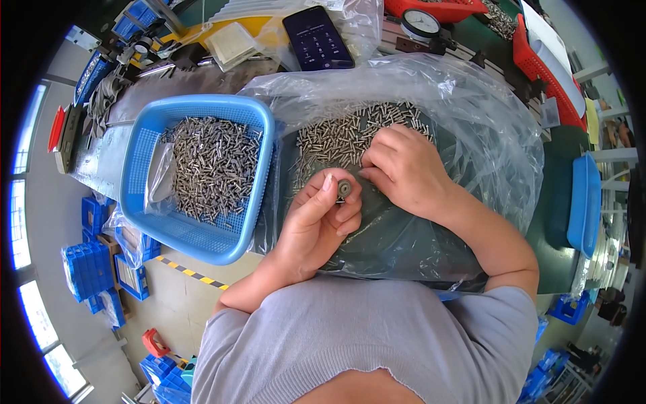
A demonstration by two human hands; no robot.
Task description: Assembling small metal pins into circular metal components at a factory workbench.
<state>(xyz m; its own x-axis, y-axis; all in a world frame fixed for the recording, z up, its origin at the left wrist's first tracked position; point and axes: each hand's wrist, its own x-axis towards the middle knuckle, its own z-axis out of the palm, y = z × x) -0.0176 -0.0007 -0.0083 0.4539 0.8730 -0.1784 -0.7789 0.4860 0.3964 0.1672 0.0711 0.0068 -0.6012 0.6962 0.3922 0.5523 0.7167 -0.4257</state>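
My left hand (315,219) is closed around a small round metal part (344,189) with a hole in its middle, pinched at thumb and fingertips. Just right of it, my right hand (407,168) has its fingers curled together at the edge of a spread of small metal pins (336,138). Whatever those fingertips may hold is hidden. The pins lie loose on clear plastic sheeting (471,155) over the dark green table. To the left, a blue plastic basket (259,182) holds a heap of similar small metal pins (214,165) and a clear bag along its left side.
A phone (317,39) lies beyond the pins, beside a pale square packet (232,44). A dial gauge (420,24) stands at the back, near red baskets (544,71). One blue tray (584,205) is at the far right. Blue crates (89,271) stand on the floor, lower left.
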